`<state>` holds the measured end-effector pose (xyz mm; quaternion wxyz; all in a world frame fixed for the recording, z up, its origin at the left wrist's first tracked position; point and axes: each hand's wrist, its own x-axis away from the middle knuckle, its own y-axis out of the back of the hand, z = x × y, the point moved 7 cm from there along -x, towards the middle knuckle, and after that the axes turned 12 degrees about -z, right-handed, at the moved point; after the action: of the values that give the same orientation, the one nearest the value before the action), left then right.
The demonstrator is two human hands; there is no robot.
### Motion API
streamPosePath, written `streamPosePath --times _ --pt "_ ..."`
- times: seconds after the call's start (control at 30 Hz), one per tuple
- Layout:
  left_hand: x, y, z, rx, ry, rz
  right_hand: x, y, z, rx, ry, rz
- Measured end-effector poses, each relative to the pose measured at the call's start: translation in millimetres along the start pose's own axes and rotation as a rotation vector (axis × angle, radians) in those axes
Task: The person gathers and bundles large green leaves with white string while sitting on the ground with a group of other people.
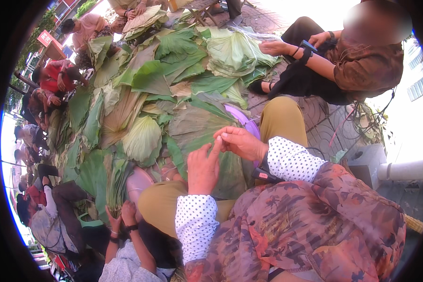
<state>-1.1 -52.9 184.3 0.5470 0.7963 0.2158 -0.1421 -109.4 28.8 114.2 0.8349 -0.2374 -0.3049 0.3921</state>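
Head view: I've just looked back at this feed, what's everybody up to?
The wearer's left hand and right hand meet at the fingertips above a spread of large leaves, apparently lotus; whether anything thin is pinched between them, I can't tell. At lower left, a co-worker grips a bundle of folded leaves with both hands. Another person sits at upper right, beside the spread, and more people sit along its left side.

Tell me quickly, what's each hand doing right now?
Left hand: fingers raised; open or pinching, cannot be told.
Right hand: closed in a pinch; anything held cannot be made out.
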Motion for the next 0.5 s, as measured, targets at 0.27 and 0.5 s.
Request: streamPosePath --times 0.27,0.5 --pt "2 -1 1 -0.020 -0.014 0.002 0 -2 -1 0.014 -0.018 0.025" --pt "0 -2 3 0.485 0.190 -0.117 -1 4 -1 -0.016 -0.005 0.030"
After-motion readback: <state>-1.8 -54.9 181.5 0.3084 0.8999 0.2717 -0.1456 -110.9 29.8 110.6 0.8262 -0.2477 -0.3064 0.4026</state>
